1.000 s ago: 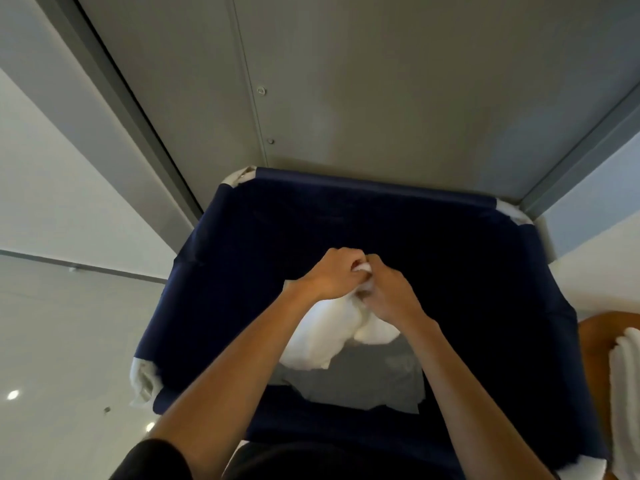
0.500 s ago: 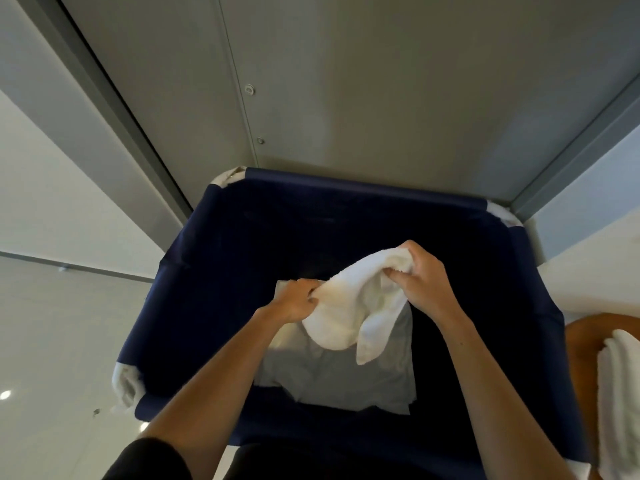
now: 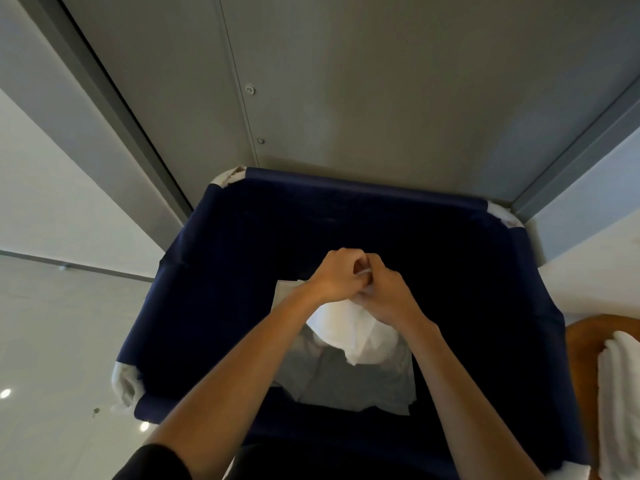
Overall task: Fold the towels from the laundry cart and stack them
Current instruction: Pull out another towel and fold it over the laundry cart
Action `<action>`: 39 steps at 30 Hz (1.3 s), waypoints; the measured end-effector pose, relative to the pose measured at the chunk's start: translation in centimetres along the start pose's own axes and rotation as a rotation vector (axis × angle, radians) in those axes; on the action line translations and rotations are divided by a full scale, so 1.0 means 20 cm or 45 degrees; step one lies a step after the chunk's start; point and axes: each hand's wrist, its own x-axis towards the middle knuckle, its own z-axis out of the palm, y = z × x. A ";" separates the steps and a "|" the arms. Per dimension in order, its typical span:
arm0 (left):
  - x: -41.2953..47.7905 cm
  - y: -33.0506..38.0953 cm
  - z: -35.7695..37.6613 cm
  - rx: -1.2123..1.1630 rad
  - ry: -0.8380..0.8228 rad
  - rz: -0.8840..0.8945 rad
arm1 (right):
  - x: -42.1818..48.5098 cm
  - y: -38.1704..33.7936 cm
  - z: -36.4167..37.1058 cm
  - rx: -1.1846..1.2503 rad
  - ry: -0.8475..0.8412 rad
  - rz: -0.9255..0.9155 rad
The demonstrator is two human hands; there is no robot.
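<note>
Your hands have met again over the laundry cart [image 3: 194, 306]: the left hand [image 3: 337, 278] and right hand [image 3: 388, 297] each curl their fingers [image 3: 346, 259], pinching the towel [image 3: 349, 329] that hangs beneath them. Align its corners squarely before carrying it to the stack [image 3: 620, 393].

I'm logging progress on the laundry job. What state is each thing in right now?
left hand: grips the towel's top edge.
right hand: grips the same edge, touching the left.
towel: bunched, hanging over the cart, not yet folded.
laundry cart: open-topped.
grey cloth: crumpled on the cart's bottom.
white towels: lying on the wooden surface.
</note>
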 end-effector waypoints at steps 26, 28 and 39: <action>-0.02 -0.27 0.04 -0.274 0.281 -0.253 | -0.14 0.01 -0.34 0.289 0.429 -0.200; -0.02 -0.23 0.00 -0.295 0.359 -0.220 | -0.13 0.05 -0.34 0.268 0.424 -0.176; 0.02 0.01 -0.02 -0.133 0.144 0.139 | -0.07 -0.02 -0.23 0.071 0.019 -0.061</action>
